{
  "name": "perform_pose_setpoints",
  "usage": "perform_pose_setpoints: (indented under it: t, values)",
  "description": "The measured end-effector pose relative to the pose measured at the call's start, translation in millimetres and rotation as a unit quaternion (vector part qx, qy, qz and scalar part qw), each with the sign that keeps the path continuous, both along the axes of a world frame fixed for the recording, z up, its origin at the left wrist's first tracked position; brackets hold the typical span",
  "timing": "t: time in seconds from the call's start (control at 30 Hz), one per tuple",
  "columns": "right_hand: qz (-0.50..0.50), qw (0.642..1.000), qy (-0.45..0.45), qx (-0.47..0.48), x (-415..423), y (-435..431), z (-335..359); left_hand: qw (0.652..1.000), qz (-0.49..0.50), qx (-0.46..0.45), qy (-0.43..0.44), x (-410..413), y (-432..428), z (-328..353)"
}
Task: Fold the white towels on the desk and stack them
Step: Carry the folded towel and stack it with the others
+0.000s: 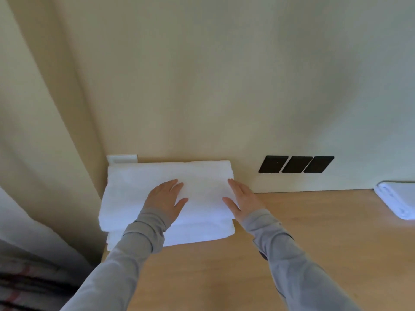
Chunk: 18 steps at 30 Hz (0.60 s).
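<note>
Now both hands — left hand (pixel 166 198), right hand (pixel 243 202) — press stacked towels (pixel 139 191).

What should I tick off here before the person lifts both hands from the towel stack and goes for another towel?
1. Top towel folded flat into a rectangle: ok.
2. Left hand and right hand lie flat on it, gripping nothing: ok.
3. Edges lined up with the lower towels: not ok, its near left corner juts past them.
4. Stack fully supported at the left edge of the desk: cannot tell.
5. Another towel in view: ok, the far-right towel lies on the desk, cut off by the frame.
6. That towel already folded: cannot tell.
</note>
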State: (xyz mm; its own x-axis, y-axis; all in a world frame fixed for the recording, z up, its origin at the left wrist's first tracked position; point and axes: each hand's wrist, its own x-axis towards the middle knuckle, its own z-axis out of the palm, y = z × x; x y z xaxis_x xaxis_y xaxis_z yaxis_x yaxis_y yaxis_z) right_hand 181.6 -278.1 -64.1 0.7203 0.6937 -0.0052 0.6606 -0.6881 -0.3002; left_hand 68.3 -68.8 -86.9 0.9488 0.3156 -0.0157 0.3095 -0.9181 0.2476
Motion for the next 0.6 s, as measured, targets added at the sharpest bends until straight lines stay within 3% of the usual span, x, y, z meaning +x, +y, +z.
perform_pose_setpoints:
  t: [0.27, 0.6]
  values:
    - [-0.073, 0.997, -0.04, -0.002, 26.8, -116.5, 17.4, 0.995, -0.075, 0.065, 0.009, 53.7, -93.6, 28.9]
    - [-0.163, 0.979, -0.09, -0.08, 56.2, -358.7, 46.5, 0.983, -0.152, 0.09, -0.042, 132.0, -333.9, 64.9]
